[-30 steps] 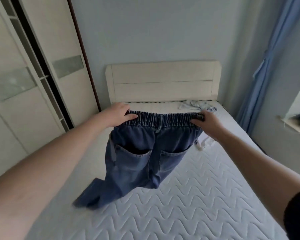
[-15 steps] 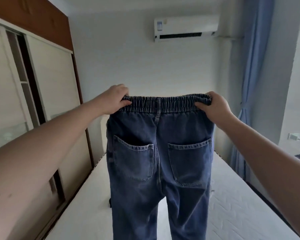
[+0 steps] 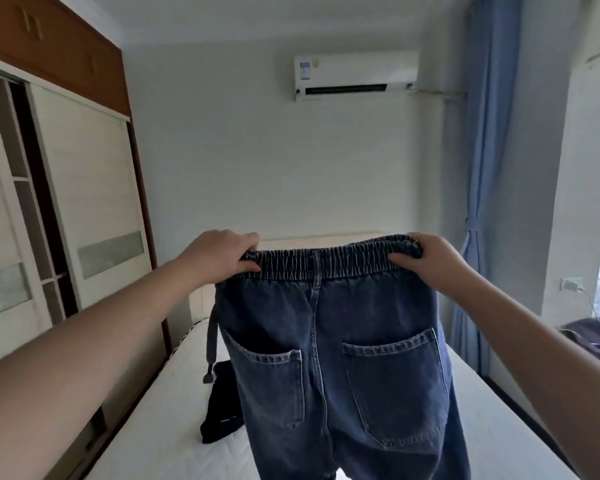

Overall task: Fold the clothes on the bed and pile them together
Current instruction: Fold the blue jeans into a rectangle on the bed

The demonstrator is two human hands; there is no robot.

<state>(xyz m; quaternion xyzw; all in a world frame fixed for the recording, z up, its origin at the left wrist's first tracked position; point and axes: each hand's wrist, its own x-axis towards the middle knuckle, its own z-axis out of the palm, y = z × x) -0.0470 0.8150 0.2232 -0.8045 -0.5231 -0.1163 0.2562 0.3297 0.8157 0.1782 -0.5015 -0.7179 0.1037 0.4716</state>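
Denim jeans [image 3: 329,344] hang above the bed [image 3: 160,420], left hand [image 3: 219,256] and right hand [image 3: 430,259] each gripping the waistband.

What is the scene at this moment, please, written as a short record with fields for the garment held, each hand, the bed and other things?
garment held: blue denim trousers with elastic waistband, hanging upright in the air, back pockets toward the camera
left hand: left hand grips the waistband's left end
right hand: right hand grips the waistband's right end
bed: white mattress, below the trousers
other clothing: dark garment lying on the mattress, unfolded
room: white wall air conditioner; blue curtain
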